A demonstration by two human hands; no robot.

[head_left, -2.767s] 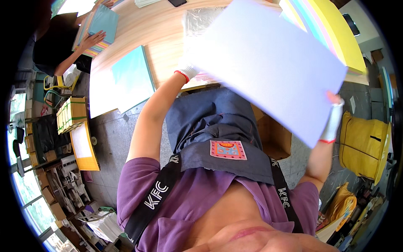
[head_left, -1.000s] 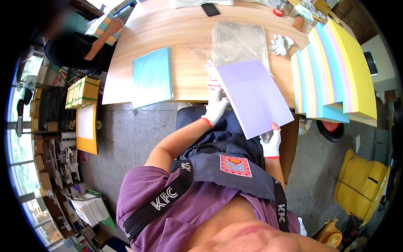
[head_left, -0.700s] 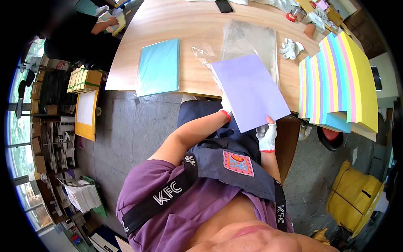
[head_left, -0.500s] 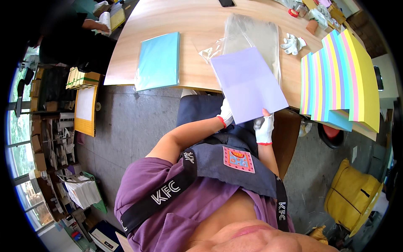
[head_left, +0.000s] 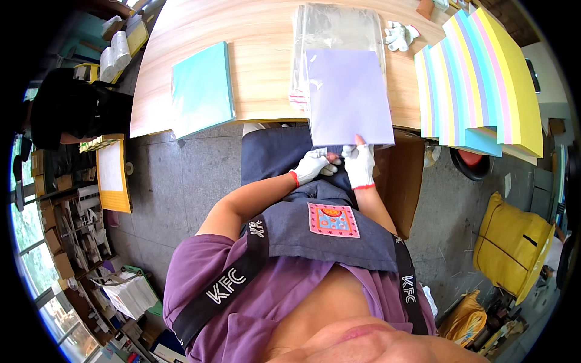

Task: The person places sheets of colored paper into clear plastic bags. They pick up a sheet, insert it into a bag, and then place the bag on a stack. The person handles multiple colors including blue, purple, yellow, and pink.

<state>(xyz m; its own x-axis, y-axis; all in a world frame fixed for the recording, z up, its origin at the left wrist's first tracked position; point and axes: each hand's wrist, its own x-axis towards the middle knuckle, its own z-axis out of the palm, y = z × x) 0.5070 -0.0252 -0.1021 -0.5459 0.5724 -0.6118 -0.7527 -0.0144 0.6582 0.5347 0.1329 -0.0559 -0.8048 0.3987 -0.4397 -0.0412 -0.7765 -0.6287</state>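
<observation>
A lilac pack of paper (head_left: 350, 97) lies over the table's near edge, its near end jutting out toward me. Clear film glints at its far left corner and runs down its left side. My right hand (head_left: 361, 166), in a white glove with bare fingertips, grips the near edge, thumb on top and fingers underneath. Just left of it, my gloved left hand (head_left: 313, 166) is closed below that edge; what its curled fingers hold, if anything, is hidden. Beyond the lilac pack is a pile of clear plastic bags (head_left: 342, 27).
A blue paper pack in film (head_left: 201, 91) lies left on the wooden table (head_left: 266, 60). To the right rise tall multicoloured paper stacks (head_left: 484, 78), near a spare white glove (head_left: 399, 36). A cardboard piece (head_left: 402, 187) stands beside my lap. Another person (head_left: 66, 109) is at far left.
The lilac pack has turned from tilted to nearly straight and slid over the clear bags. My left hand has come out from beneath it to beside my right hand. The view has shifted.
</observation>
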